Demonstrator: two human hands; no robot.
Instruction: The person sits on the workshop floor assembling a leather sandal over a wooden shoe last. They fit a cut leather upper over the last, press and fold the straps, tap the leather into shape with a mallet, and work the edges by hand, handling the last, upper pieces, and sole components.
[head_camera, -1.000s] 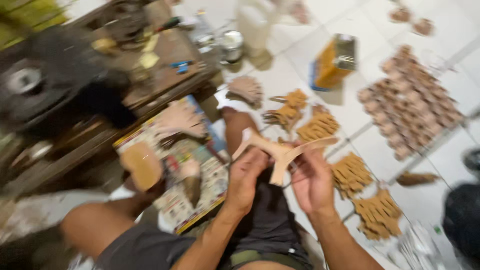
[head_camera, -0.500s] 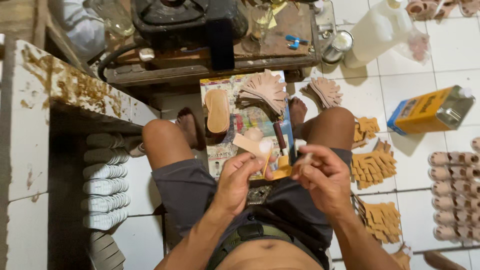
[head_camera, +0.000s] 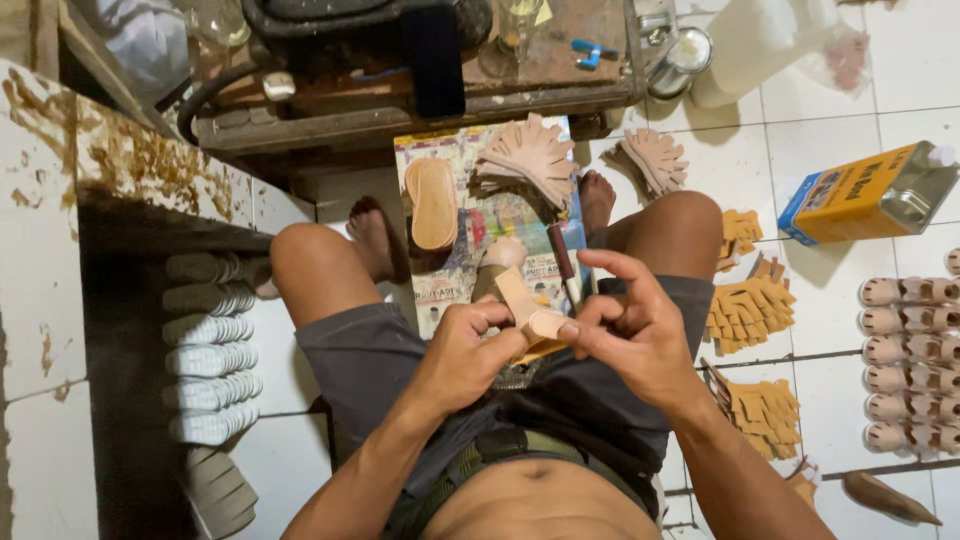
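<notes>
From my remote seat I see both sets of fingertips (head_camera: 575, 322) pinched on one tan leather strap piece (head_camera: 527, 309), folded over at its lower end and held above my lap. My left hand (head_camera: 470, 350) curls shut around the strap from below, thumb on top; my right hand (head_camera: 630, 325) nips the folded end between thumb and forefinger, its other fingers spread loose. Just beyond, a dark-handled brush (head_camera: 562, 265) and a tan insole (head_camera: 433, 203) lie on a printed paper sheet (head_camera: 470, 225) between my knees, with a fan of cut leather pieces (head_camera: 530, 158) at its far end. Stacks of yellow strap pieces (head_camera: 752, 308) and a yellow tin can (head_camera: 868, 195) sit on the white tile floor (head_camera: 850, 120) to my right.
</notes>
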